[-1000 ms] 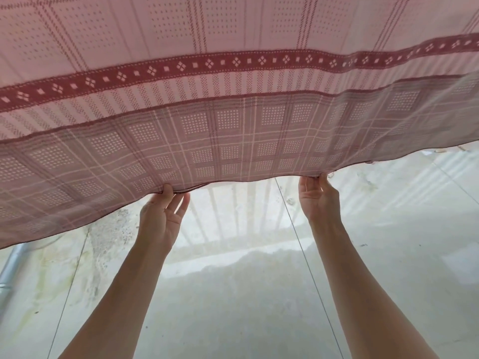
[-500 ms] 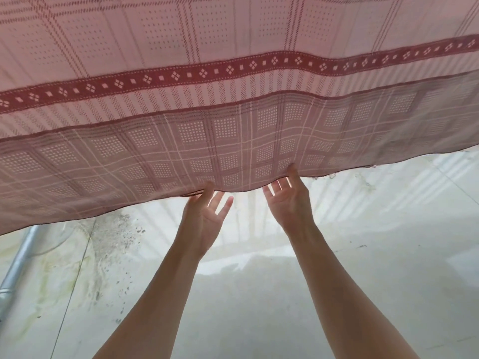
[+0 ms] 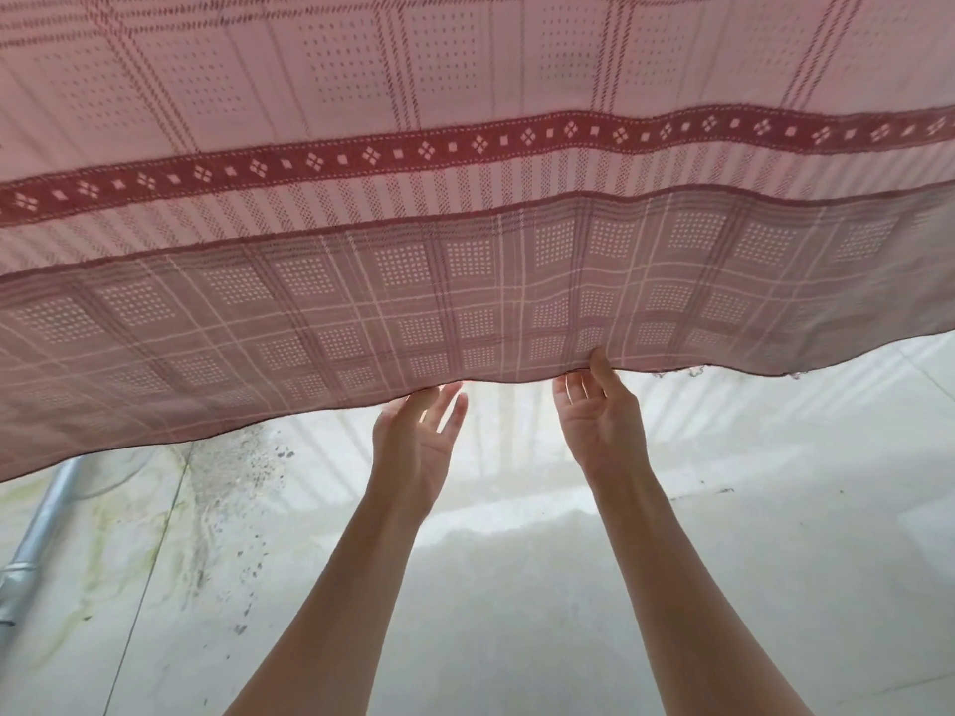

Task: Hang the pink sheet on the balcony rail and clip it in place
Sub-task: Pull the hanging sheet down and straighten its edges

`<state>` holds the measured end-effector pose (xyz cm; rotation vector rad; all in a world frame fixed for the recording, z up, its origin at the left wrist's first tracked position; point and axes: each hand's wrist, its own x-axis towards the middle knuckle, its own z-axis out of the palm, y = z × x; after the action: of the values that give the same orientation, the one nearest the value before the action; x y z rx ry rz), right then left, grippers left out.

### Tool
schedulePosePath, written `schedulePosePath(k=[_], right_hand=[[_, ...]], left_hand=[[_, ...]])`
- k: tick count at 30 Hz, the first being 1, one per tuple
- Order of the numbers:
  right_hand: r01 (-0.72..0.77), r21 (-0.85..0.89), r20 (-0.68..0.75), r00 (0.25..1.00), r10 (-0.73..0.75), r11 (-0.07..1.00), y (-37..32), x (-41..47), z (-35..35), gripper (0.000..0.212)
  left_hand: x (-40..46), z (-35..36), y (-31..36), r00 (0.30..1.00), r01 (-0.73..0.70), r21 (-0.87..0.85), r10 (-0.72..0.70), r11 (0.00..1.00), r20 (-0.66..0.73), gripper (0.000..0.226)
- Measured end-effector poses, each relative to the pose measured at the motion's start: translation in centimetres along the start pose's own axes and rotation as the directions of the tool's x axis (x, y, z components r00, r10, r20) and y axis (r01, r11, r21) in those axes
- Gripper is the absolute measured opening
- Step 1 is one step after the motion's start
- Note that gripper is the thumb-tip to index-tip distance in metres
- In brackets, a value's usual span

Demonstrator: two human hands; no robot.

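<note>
The pink sheet [image 3: 465, 240], checked with a dark red diamond band, hangs across the whole upper part of the view, its lower hem waving just above my hands. My right hand [image 3: 594, 410] pinches the hem, thumb in front of the cloth and fingers behind it. My left hand [image 3: 418, 436] is just below the hem with its fingers spread and straight, fingertips at the cloth's edge, gripping nothing. The balcony rail and any clips are hidden behind the sheet.
A pale tiled floor [image 3: 517, 586] lies below, with dark specks and greenish stains at the left. A grey metal pipe [image 3: 36, 529] runs up the lower left. Striped rail shadows fall on the floor behind my hands.
Both hands have slid toward each other along the hem. My left hand has let go of the cloth and opened, while my right keeps pinching the edge.
</note>
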<state>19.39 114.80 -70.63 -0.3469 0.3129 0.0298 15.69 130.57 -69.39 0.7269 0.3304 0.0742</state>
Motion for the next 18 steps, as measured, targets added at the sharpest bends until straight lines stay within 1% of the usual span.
schedulePosePath(k=[2, 3, 5, 6, 8, 11, 12, 15, 18], right_hand=[[0.01, 0.005, 0.005, 1.0, -0.01, 1.0, -0.3, 0.2, 0.1, 0.008], [0.006, -0.003, 0.014, 1.0, -0.006, 1.0, -0.4, 0.2, 0.1, 0.009], [-0.024, -0.029, 0.048, 0.999, 0.025, 0.999, 0.0, 0.1, -0.1, 0.016], [-0.046, -0.047, 0.07, 0.996, 0.049, 0.998, 0.3, 0.0, -0.1, 0.02], [-0.084, -0.098, 0.123, 0.988, 0.096, 0.992, 1.2, -0.4, 0.0, 0.027], [-0.107, -0.198, 0.166, 0.976, 0.141, 0.974, 2.6, -1.0, 0.5, 0.042], [-0.098, -0.212, 0.174, 0.975, 0.137, 0.972, 2.9, -1.1, 0.7, 0.042], [-0.069, -0.169, 0.182, 0.978, 0.1, 0.983, 2.9, -1.1, 0.8, 0.03], [-0.065, -0.132, 0.159, 0.984, 0.086, 0.989, 2.4, -1.0, 0.3, 0.024]], left_hand=[[-0.9, -1.5, 0.6, 0.999, -0.006, -0.097, 0.01, 0.995, 0.042, 0.019], [-1.3, -2.1, 1.0, 0.999, -0.008, -0.167, 0.014, 0.986, 0.032, 0.018], [-1.6, -3.0, 1.7, 0.999, -0.032, -0.314, 0.019, 0.949, -0.043, 0.023], [-1.7, -3.2, 2.0, 0.996, -0.052, -0.361, 0.023, 0.931, -0.085, 0.026], [-1.5, -3.3, 2.5, 0.989, -0.087, -0.348, 0.04, 0.933, -0.142, 0.025], [-1.3, -3.5, 2.9, 0.985, -0.113, -0.266, 0.073, 0.957, -0.157, 0.034], [-1.3, -3.6, 3.1, 0.986, -0.115, -0.256, 0.079, 0.96, -0.148, 0.033], [-1.1, -4.3, 3.6, 0.986, -0.128, -0.231, 0.098, 0.964, -0.137, 0.015], [-1.0, -4.9, 3.8, 0.986, -0.139, -0.198, 0.117, 0.97, -0.119, 0.009]])
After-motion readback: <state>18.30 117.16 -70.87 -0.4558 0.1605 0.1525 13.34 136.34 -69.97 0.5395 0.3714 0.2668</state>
